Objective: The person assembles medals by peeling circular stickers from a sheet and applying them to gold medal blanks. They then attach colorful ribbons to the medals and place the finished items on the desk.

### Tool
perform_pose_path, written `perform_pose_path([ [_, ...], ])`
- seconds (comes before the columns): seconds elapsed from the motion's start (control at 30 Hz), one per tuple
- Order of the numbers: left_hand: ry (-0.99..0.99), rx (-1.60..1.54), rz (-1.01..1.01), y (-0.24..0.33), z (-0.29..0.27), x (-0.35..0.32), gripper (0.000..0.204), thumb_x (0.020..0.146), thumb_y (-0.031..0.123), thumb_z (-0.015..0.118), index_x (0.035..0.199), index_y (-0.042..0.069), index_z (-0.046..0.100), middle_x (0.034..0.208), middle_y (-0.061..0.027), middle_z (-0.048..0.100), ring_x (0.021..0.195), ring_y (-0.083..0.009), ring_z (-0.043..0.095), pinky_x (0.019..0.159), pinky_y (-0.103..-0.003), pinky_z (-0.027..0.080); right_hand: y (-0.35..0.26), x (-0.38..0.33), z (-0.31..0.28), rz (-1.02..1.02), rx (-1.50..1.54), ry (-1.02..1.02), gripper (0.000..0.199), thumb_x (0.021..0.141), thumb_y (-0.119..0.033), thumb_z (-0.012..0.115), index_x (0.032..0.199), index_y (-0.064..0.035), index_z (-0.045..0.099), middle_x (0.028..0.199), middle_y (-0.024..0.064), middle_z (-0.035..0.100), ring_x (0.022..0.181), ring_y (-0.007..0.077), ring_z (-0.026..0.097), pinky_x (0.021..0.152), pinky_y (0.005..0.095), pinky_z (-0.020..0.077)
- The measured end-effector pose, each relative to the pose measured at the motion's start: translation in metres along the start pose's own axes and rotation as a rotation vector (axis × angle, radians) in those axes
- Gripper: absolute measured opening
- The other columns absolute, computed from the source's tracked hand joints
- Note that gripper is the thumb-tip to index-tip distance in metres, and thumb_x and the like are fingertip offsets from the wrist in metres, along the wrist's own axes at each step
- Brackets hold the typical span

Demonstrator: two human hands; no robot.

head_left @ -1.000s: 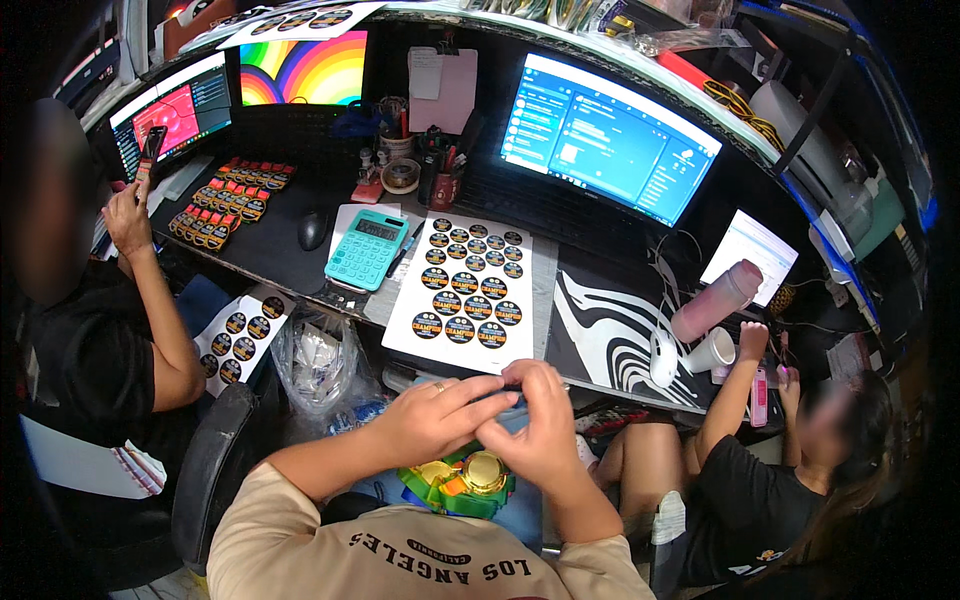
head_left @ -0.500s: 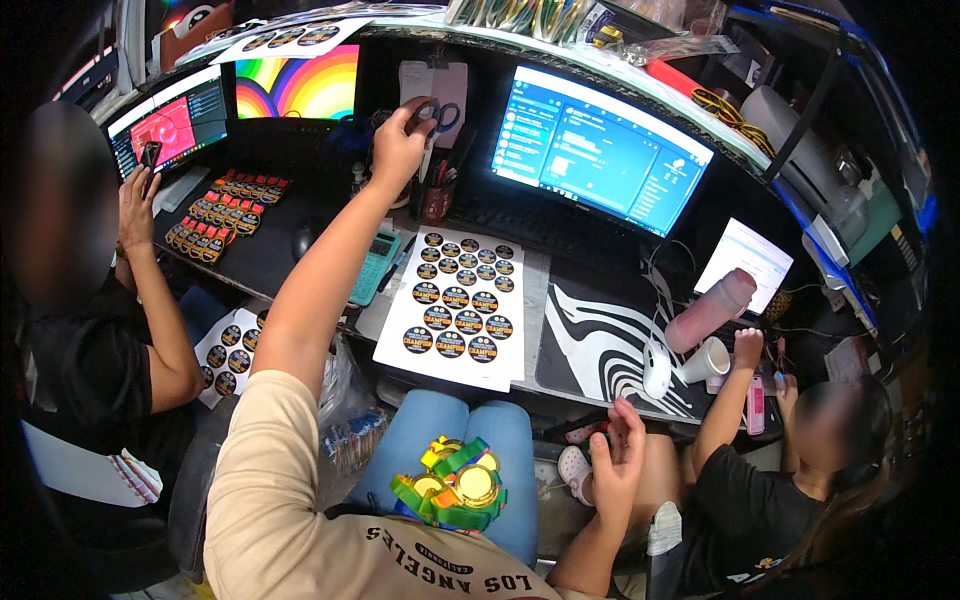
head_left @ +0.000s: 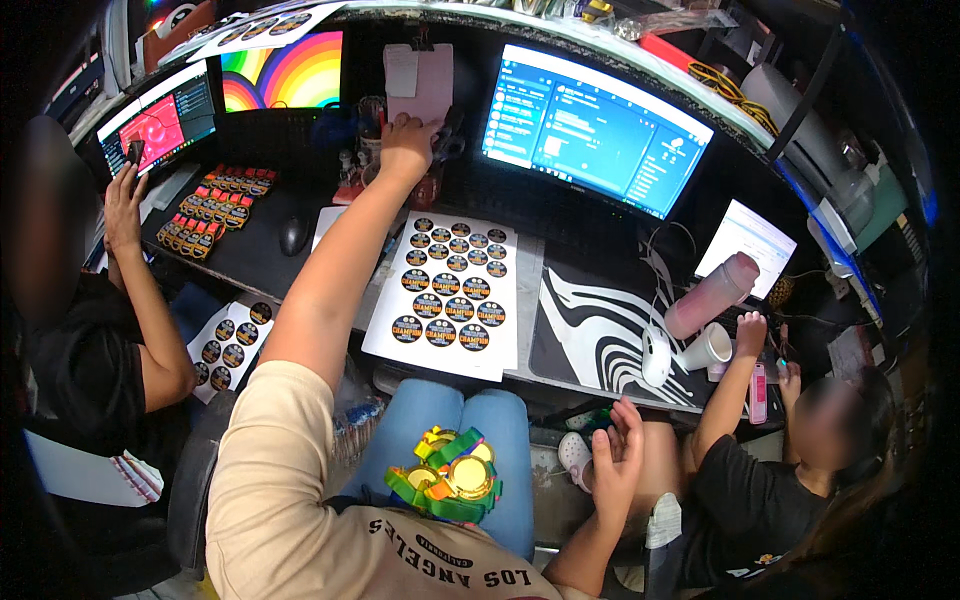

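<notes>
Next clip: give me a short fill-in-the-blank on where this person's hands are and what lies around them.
1. The left hand reaches over the desk to a spot just below the ____ paper note clipped up between the monitors.
2. The right hand hangs open beside the person's ____ knee.
3. The medals with green ribbons rest on the person's ____.
4. The white sticker sheet carries round ____ stickers.

Missing words: pink; right; lap; black

Head-worn fisheye looks down over the desk [head_left: 300, 265].
</notes>
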State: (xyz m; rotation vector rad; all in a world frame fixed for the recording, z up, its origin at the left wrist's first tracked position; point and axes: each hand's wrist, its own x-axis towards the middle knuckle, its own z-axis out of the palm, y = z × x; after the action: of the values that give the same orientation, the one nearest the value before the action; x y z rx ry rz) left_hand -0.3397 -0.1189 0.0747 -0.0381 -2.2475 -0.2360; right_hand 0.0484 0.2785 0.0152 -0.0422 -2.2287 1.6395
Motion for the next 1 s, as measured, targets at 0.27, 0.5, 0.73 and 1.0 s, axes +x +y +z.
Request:
perform_pose_path([
  [0.27,-0.145,0.072,0.112,0.045,-0.087,-0.08,0.057,0.089,0.037,0.063,0.139,0.014,0.05,0.152,-0.0159,0.035,0.143,-0.0385,0.025,0.112,-0.062,0.019,0.007,-0.003,0.01,-0.064,-0.104,-0.082,0.036,0.086,-0.016,0.068,0.118,-0.0027,0.061,0.136,0.0176,0.053,0.123,0.0312,0.051,0.104,0.0405,0.0378],
  [0.5,-0.954,-0.247,0.197,0.074,-0.15,-0.239,0.063,0.087,0.035,0.068,0.14,0.009,0.047,0.151,-0.0168,0.038,0.142,-0.0385,0.031,0.112,-0.064,0.022,0.016,0.001,0.042,-0.072,-0.162,-0.212,0.032,0.085,-0.014,0.069,0.115,-0.0033,0.063,0.131,0.0183,0.056,0.121,0.0324,0.054,0.104,0.0396,0.0394],
  [0.73,-0.736,-0.374,0.132,0.075,-0.155,-0.275,0.056,0.085,0.036,0.069,0.134,0.014,0.055,0.148,-0.0141,0.044,0.142,-0.0385,0.032,0.113,-0.061,0.022,0.03,-0.004,0.059,-0.006,-0.058,-0.221,0.023,0.087,-0.012,0.067,0.109,-0.0043,0.066,0.12,0.0152,0.063,0.107,0.0263,0.06,0.085,0.0333,0.0473],
  [1.0,-0.761,-0.325,0.317,0.074,-0.159,-0.282,0.06,0.08,0.019,0.07,0.137,0.017,0.052,0.152,-0.0138,0.038,0.143,-0.0386,0.029,0.112,-0.063,0.025,0.035,-0.018,0.043,0.031,-0.046,-0.189,0.019,0.089,-0.009,0.065,0.106,-0.0015,0.067,0.116,0.0134,0.064,0.105,0.0217,0.061,0.085,0.0304,0.0494],
])
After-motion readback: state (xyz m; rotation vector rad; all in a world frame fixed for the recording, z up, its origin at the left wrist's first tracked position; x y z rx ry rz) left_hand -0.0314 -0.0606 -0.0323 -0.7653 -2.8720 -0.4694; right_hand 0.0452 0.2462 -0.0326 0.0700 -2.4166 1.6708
